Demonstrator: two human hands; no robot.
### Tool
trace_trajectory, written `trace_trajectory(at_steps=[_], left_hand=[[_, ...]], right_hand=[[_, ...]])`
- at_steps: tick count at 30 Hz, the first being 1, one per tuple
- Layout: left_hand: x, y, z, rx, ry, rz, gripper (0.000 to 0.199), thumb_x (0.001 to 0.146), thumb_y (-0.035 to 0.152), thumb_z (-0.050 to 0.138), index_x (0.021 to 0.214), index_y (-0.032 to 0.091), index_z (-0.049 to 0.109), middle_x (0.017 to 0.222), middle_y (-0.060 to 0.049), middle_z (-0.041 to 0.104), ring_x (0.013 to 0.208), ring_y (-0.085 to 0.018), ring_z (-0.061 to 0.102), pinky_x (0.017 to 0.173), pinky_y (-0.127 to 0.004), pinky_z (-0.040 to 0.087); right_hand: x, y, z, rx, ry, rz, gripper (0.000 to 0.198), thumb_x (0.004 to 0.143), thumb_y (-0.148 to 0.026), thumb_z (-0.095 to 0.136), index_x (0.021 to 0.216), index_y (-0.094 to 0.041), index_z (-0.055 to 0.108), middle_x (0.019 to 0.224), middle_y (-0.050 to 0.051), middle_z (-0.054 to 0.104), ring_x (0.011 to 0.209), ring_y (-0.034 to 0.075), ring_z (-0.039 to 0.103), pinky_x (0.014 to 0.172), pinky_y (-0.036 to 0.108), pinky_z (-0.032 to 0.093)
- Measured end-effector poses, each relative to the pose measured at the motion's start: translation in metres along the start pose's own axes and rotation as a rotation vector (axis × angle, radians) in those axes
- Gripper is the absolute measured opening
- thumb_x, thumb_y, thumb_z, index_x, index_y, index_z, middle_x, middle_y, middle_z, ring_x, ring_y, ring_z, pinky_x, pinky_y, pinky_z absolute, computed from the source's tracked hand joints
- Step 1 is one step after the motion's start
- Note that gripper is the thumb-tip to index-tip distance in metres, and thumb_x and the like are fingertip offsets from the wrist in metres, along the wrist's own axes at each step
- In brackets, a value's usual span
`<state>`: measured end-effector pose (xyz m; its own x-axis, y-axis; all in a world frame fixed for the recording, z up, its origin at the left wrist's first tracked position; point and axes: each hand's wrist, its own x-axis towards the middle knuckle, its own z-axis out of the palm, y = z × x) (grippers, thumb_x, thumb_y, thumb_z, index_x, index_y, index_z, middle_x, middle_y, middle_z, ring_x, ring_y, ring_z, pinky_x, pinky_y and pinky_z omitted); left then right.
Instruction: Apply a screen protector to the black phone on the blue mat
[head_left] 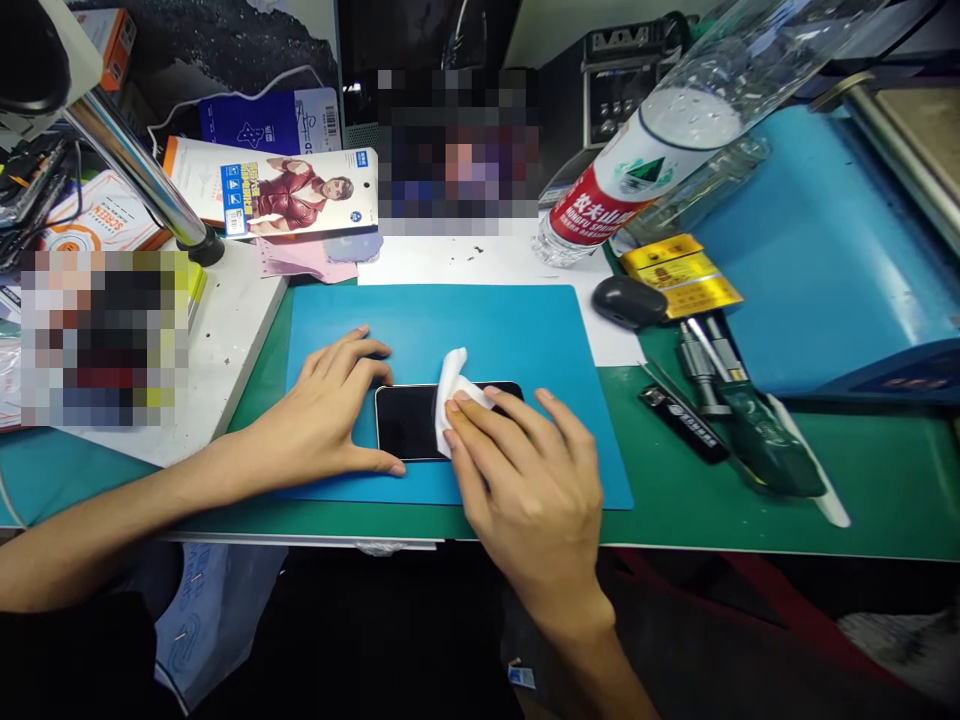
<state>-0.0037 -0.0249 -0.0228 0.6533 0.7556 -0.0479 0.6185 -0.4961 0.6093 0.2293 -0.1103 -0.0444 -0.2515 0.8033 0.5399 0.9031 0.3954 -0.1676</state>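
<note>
A smartphone point(406, 424) with a dark screen lies flat and lengthwise on a blue mat point(495, 320). At its left end, my left hand point(334, 405) braces the phone, with the thumb along the near edge and the fingers at the far corner. A crumpled white wipe point(452, 385) lies on the screen near the middle, one end sticking up. My right hand point(529, 480) presses the wipe against the glass with its fingertips. The phone's right part is mostly hidden by this hand.
To the right are a water bottle point(600, 205), a yellow box point(681, 275), a black earbud case point(628, 302), a black lighter-like object point(682, 424) and a dark green tool point(772, 440). A metal lamp post point(142, 170) and a printed package point(300, 192) stand back left.
</note>
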Motion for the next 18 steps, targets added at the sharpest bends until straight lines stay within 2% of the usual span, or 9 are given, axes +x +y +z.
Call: trace_trajectory(at_steps=[4,9,18], left_hand=[[0.000,0.001,0.000,-0.010,-0.002,0.000,0.076,0.074,0.073,0.089,0.124,0.026,0.057,0.159,-0.017,0.050,0.166,-0.045,0.027,0.132,-0.071,0.028],[0.000,0.000,0.000,0.025,-0.005,0.010,0.077,0.075,0.074,0.088,0.125,0.027,0.054,0.160,-0.018,0.049,0.166,-0.044,0.026,0.131,-0.071,0.030],[0.000,0.000,0.001,0.050,-0.015,0.013,0.079,0.075,0.076,0.086,0.125,0.026,0.052,0.159,-0.019,0.048,0.166,-0.045,0.025,0.130,-0.071,0.030]], right_hand=[[0.001,0.008,0.002,-0.049,0.013,0.037,0.024,0.096,-0.012,0.071,0.119,-0.016,0.077,0.120,0.008,0.083,0.119,0.030,0.075,0.118,0.056,0.051],[0.002,-0.003,0.007,0.008,0.020,0.014,0.031,0.098,-0.013,0.070,0.129,-0.012,0.074,0.125,0.012,0.082,0.122,0.028,0.074,0.122,0.054,0.050],[-0.001,0.005,0.001,-0.038,0.007,0.055,0.025,0.098,-0.014,0.071,0.123,-0.017,0.076,0.119,0.007,0.083,0.121,0.030,0.075,0.128,0.064,0.040]])
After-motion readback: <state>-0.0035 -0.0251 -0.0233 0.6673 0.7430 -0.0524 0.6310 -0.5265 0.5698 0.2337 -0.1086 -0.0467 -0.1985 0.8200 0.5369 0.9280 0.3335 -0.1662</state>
